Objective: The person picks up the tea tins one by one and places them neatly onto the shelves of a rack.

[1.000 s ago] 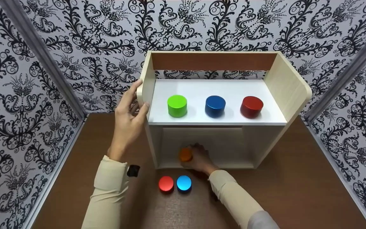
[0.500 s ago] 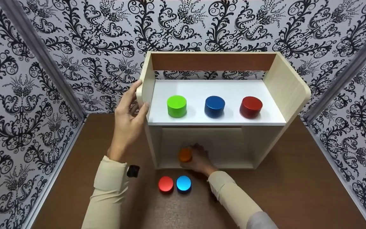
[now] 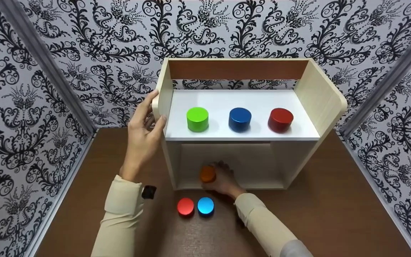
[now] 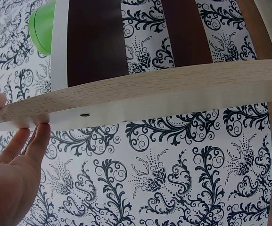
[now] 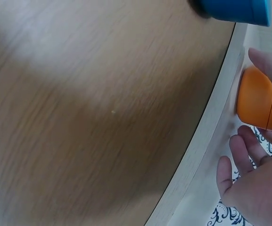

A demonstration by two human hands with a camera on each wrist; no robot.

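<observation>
On the lower level of a wooden shelf unit (image 3: 243,139), my right hand (image 3: 223,179) holds an orange round lidded container (image 3: 208,174) near the left side. The right wrist view shows the thumb on one side of the orange container (image 5: 257,99) and fingers at the other, its base at the shelf floor. My left hand (image 3: 143,134) grips the front edge of the left side panel (image 3: 163,96), thumb on the inner face and fingers outside. Green (image 3: 197,119), dark blue (image 3: 239,120) and dark red (image 3: 280,120) round containers stand in a row on the white upper shelf.
A red container (image 3: 185,207) and a light blue container (image 3: 205,206) stand side by side on the brown table (image 3: 348,214) before the unit. Patterned walls (image 3: 66,46) enclose the back and sides. The right side panel (image 3: 321,96) rises beyond the dark red container.
Both hands keep their places, the right on the orange container and the left on the side panel. The head view has shifted very slightly.
</observation>
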